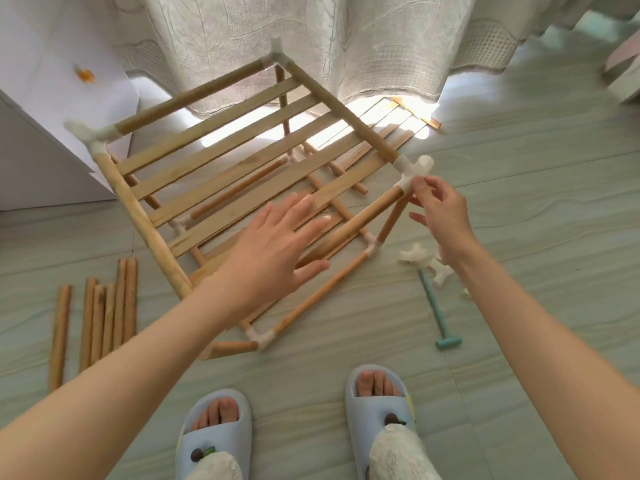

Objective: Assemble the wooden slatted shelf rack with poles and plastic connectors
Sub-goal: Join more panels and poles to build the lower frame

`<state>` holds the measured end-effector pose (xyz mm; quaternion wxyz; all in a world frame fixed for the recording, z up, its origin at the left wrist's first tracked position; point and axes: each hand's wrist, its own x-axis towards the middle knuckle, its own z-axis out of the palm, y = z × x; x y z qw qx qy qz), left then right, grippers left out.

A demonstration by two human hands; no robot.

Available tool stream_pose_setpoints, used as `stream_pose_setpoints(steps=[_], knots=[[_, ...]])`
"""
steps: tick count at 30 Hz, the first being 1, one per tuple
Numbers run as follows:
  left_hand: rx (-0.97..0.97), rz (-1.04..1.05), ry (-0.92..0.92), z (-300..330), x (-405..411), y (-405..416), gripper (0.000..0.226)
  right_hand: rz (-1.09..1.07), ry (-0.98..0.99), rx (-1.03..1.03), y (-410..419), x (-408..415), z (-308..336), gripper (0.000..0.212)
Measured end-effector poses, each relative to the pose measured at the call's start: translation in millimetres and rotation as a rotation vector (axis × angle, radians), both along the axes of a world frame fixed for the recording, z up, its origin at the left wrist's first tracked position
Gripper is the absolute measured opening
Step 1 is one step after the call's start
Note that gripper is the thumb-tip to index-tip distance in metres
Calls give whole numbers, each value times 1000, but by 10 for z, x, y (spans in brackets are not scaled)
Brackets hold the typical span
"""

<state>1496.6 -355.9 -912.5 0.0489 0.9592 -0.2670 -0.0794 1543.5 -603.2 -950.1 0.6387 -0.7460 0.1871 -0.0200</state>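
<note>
Shelf rack (221,157) stands part-built on the floor (519,209), centre of view, tilted; top slatted tier framed by wooden poles with white plastic connectors at the corners; lower tier frame visible beneath it, its near corner connector (260,336) resting on the floor.

Left hand (273,251) spread flat, fingers straight, hovering over the near end of the top slats (242,147); contact with the slats unclear; holds nothing.

Right hand (440,216) at the right corner connector (414,171) of the top tier; fingertips (420,183) touching or lightly pinching it, fingers loosely curled; can't tell if it's a real grip.

Near pole (353,226) of the top tier runs from that connector down-left, passing under the left hand.

Spare poles (104,317) lie bundled side by side on the floor at left, well apart from the rack; loose white connectors (426,261) on the floor at right, just beside the right wrist; small teal mallet (440,317) near them, head toward the viewer.

More loose slats (391,133) lie on the floor far right, under the curtain (311,36) hem; white cabinet (41,133) at far left; feet in pale blue slippers (379,403) at near edge.
</note>
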Motion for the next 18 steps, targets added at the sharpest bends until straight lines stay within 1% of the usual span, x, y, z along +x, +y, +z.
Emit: stream_pose_setpoints(steps=[2, 3, 4, 5, 8, 10, 15, 18], knots=[[33, -8, 49, 29, -87, 109, 71, -12, 6, 36, -18, 30, 8, 18], [49, -11, 72, 48, -124, 149, 71, -5, 7, 25, -48, 10, -9, 19], [59, -18, 85, 61, -151, 176, 71, 8, 17, -29, -98, -28, -49, 22], [64, -27, 88, 67, -168, 187, 70, 24, 40, -125, -169, -84, -121, 25], [42, -37, 26, 54, -201, 124, 65, 96, 169, -524, -477, -295, -494, 32], [44, -49, -32, 43, -193, 21, 62, 146, 270, -711, -698, -391, -783, 34], [-1, -52, -133, -54, -199, -45, 56, 249, 398, -925, -994, -478, -1317, 42], [10, -54, -138, -143, -212, -35, 55, 342, 473, -980, -1060, -457, -1531, 44]])
